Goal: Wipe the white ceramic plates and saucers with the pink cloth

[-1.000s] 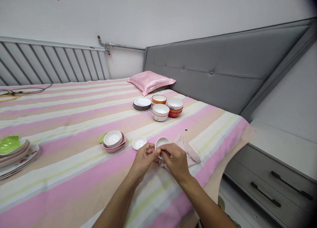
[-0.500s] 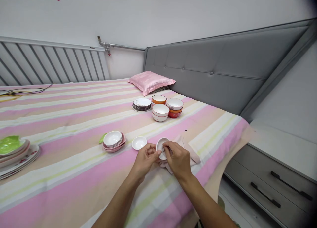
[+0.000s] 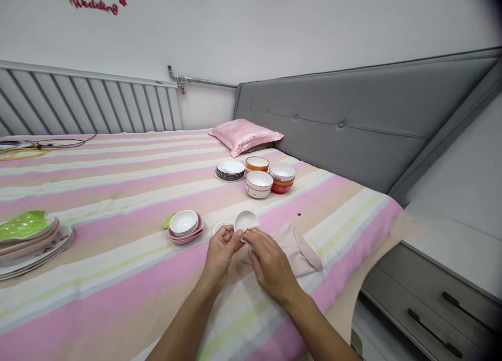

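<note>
A small white dish [image 3: 246, 220] is tilted up between my two hands, just above the striped bedspread. My left hand [image 3: 219, 252] is closed on its left edge, thumb and fingers pinching the rim. The fingers of my right hand [image 3: 271, 267] are bent over the near right edge; their tips are partly hidden. Behind my left hand lies a second white dish [image 3: 223, 225], largely covered by the fingers and the held dish. A crumpled pale pink cloth [image 3: 300, 250] rests on the bed beside and beneath my right hand.
Left of my hands, small white bowls [image 3: 184, 222] are stacked on pink dishes [image 3: 199, 228]. Farther back stand patterned bowls [image 3: 259, 185], a pile of plates [image 3: 230, 168] and a pink pillow [image 3: 245, 135]. Green leaf-shaped and white plates [image 3: 58, 240] sit far left; a grey nightstand [image 3: 423, 277] is right.
The held dish has moved left and up, now overlapping the second dish. My right fingers have gone from inside it to its near edge. The view has tilted up slightly.
</note>
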Demonstrator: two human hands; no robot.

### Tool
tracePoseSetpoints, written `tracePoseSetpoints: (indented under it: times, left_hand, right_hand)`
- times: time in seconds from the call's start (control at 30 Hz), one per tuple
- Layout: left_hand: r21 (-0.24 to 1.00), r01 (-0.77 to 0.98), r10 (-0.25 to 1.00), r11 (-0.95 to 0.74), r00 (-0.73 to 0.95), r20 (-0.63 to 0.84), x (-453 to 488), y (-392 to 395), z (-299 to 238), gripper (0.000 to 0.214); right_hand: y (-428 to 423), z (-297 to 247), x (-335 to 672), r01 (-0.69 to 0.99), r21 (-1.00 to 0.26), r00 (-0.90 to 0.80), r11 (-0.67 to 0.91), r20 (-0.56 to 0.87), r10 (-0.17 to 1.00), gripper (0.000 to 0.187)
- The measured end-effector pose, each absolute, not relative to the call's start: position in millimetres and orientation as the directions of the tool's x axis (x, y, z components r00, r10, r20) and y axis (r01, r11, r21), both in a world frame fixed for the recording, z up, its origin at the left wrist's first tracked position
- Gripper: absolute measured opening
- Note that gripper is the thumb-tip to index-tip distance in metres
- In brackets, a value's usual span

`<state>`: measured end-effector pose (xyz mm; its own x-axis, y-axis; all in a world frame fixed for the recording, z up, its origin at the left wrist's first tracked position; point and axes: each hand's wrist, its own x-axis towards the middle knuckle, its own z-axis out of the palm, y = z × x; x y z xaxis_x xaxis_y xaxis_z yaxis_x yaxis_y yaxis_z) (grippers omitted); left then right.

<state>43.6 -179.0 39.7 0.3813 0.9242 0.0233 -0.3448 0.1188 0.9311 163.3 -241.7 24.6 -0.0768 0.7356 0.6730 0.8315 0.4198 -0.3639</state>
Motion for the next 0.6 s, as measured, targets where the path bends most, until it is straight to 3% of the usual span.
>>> tracePoseSetpoints:
  times: [0.27, 0.6]
  left_hand:
    - [0.922, -0.363, 0.927, 0.133, 0.374, 0.013, 47.8, -182.7, 36.7, 0.028]
    - [0.940, -0.299, 0.919, 0.167, 0.394, -0.038, 36.8, -180.3, 45.9, 0.026]
  right_hand:
    - [-238.9, 15.0, 158.4, 0.795, -0.394, -0.027, 0.461, 0.737, 0.676, 0.050]
    - [-234.4, 22.2, 171.4, 0.902, -0.169, -0.101, 0.396, 0.812, 0.575, 0.032]
